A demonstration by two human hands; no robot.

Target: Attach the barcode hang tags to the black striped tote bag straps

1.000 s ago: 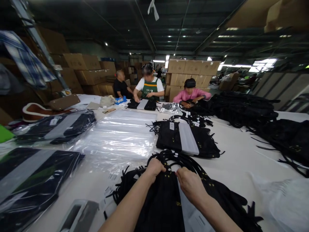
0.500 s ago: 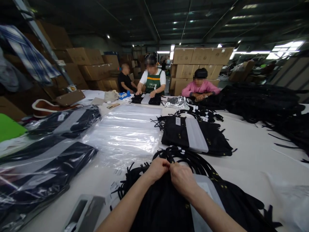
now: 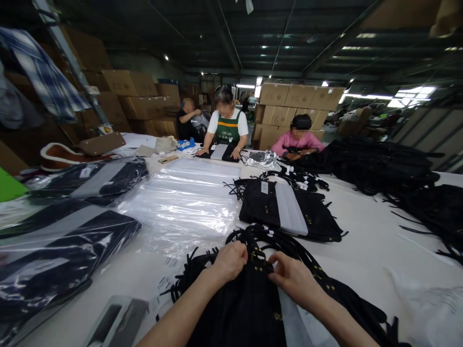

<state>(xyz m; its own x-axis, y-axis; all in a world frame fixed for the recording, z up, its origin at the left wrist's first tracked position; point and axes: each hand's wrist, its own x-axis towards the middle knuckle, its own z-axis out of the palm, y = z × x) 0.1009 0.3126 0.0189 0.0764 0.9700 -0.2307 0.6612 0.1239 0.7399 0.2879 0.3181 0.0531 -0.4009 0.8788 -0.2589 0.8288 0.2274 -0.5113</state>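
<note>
In front of me lies a stack of black fabric bags (image 3: 235, 308) with looped straps (image 3: 282, 238) and a grey panel. A gold-coloured buckle (image 3: 258, 256) on a strap shows between my two hands. My left hand (image 3: 230, 261) is closed at the buckle's left side; what its fingertips pinch is hidden. To the right of the buckle, my right hand (image 3: 291, 277) has thumb and forefinger apart, their tips close to the strap's edge. Beyond my hands sits another black bag pile (image 3: 260, 205) with a grey band and a white tag.
Clear plastic bags (image 3: 188, 193) lie left of centre, with plastic-wrapped black bundles (image 3: 68, 241) further left. A grey tool or dispenser (image 3: 117, 320) is at the near left. A co-worker in a green apron (image 3: 227, 127) and one in pink (image 3: 296, 142) work across the table (image 3: 376, 231).
My hands have moved apart, uncovering the buckle between them. My right hand's fingers have opened and shifted right. In the back, a seated person has raised a dark plastic-looking bundle.
</note>
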